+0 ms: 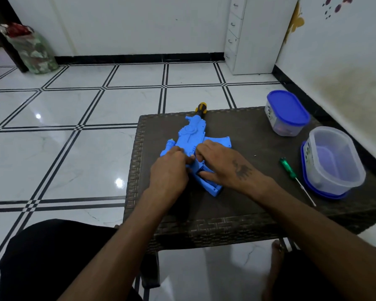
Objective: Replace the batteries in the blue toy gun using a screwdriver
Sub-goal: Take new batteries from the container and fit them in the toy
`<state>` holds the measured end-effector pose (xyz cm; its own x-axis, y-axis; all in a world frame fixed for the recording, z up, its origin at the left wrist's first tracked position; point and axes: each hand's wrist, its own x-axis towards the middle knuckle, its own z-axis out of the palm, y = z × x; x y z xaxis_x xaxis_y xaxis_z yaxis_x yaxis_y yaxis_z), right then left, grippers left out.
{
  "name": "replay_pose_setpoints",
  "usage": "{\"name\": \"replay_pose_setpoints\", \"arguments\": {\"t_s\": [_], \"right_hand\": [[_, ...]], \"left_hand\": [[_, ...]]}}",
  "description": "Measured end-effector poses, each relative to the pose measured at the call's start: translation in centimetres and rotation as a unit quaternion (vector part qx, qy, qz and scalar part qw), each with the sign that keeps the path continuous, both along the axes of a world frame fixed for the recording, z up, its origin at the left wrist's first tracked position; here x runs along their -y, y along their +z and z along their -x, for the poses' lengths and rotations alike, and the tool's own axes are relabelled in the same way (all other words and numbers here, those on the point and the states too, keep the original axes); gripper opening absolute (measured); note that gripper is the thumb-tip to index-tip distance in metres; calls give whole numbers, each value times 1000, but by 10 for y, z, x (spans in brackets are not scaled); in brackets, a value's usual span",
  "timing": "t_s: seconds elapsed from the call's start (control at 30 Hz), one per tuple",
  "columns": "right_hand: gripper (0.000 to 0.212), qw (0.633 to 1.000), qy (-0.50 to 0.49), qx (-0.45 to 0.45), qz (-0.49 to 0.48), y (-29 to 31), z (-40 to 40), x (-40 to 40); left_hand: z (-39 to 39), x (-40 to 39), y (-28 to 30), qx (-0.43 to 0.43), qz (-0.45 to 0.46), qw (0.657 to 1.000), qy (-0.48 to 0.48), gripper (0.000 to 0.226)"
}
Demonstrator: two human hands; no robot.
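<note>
no text, brand or number can be read anywhere. dark marks show on the side of the closed tub (286, 112) and of the open tub (334, 159), but they are too blurred to make out.

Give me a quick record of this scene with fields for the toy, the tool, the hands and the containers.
toy: blue toy gun lying flat on the table, dark opening showing in its grip
tool: screwdriver with green handle, lying on the table right of the hands, untouched
left hand: fingers curled onto the gun body
right hand: resting on the grip
containers: closed tub; open tub standing on its lid
</note>
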<state>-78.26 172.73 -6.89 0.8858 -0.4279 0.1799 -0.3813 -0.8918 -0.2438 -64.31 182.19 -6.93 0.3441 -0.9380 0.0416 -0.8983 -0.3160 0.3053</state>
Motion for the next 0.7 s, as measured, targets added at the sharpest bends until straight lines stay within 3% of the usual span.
{"name": "replay_pose_setpoints", "arguments": {"t_s": [0.23,0.37,0.5,0.7], "right_hand": [[12,992,-86,81,-49,40,52,12],[5,965,-233,84,-83,75,130,33],[22,920,-375,-44,-105,79,187,67],[13,888,-371,-197,-188,53,189,86]], "left_hand": [[-6,2,-6,-30,-10,999,-1,42],[-7,4,-5,-47,9,999,7,41],[26,24,11,-68,98,993,19,34],[114,54,14,-98,94,984,-112,31]]}}
